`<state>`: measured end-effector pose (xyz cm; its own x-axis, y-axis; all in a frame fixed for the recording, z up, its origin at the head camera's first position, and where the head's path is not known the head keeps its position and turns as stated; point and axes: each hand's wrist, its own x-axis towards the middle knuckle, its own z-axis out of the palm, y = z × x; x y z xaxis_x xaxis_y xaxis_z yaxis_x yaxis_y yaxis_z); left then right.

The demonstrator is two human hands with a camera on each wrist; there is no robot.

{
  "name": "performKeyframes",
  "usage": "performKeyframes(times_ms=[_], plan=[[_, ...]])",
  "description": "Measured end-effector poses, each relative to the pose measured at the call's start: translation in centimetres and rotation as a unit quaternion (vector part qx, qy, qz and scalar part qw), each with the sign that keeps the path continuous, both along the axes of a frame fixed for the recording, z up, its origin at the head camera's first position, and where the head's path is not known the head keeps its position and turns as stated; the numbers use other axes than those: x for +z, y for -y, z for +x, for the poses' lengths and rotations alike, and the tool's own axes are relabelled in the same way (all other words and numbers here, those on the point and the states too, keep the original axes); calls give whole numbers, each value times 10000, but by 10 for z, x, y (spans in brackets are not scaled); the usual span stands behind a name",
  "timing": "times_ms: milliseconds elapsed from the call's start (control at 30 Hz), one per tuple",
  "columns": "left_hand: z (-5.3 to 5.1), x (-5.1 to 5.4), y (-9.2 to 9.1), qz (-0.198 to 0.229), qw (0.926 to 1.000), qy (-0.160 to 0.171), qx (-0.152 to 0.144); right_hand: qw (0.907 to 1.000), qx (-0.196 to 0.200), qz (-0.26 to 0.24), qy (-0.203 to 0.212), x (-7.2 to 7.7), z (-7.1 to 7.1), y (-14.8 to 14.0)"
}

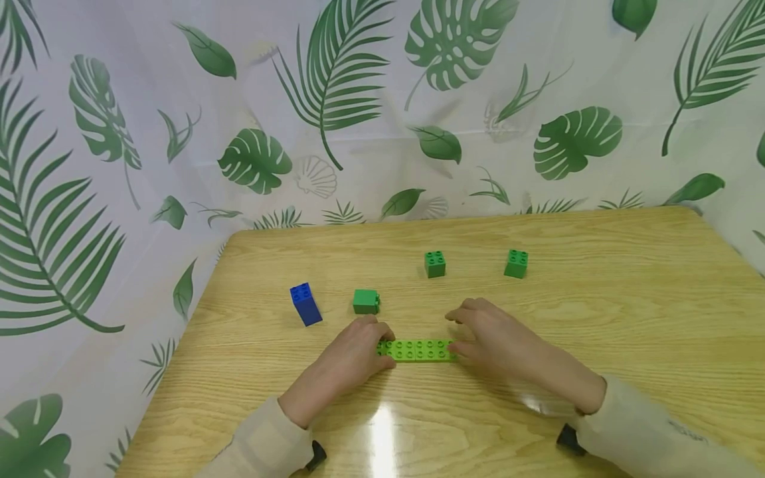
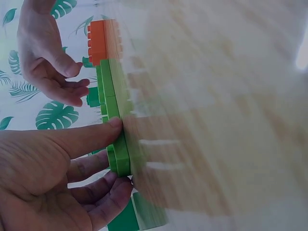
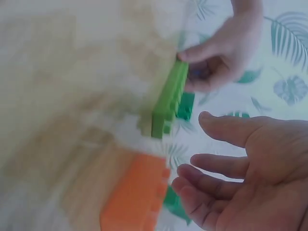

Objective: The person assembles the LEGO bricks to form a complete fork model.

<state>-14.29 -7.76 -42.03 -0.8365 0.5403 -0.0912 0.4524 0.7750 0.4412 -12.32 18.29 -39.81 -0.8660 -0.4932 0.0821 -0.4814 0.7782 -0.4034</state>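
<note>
Two light green toy building bricks lie end to end in a row on the wooden table, a thin seam between them. My left hand pinches the left end of this row between thumb and fingers. Close to the row's right end is my right hand; its fingers are loosely bent and hold nothing. The right wrist view shows a gap between that hand and the light green bricks. An orange brick stands near the right hand, hidden behind it in the head view.
Beyond the left hand stand a tall blue brick and a darker green brick on its side. Two more green bricks, one left and one right, stand farther back. A leaf-patterned cloth hangs behind the table.
</note>
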Motion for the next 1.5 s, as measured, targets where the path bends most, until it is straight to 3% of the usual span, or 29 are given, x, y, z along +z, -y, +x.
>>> performKeyframes(times_ms=[333, 500, 933, 1500], plan=[[0, 1, 0, 5, 10000, 39, 32, 9970, -395, -620, 252, 9, -13, -43], [-1, 0, 0, 7, 10000, 44, 33, 9946, -753, -672, 261, 9, -18, -66], [0, 1, 0, 2, 10000, 21, 6, 9903, -1205, -643, -250, 2, -29, -121], [0, 3, 0, 42, 10000, 31, 3, 9858, -1475, -805, -42, -12, -56, -142]])
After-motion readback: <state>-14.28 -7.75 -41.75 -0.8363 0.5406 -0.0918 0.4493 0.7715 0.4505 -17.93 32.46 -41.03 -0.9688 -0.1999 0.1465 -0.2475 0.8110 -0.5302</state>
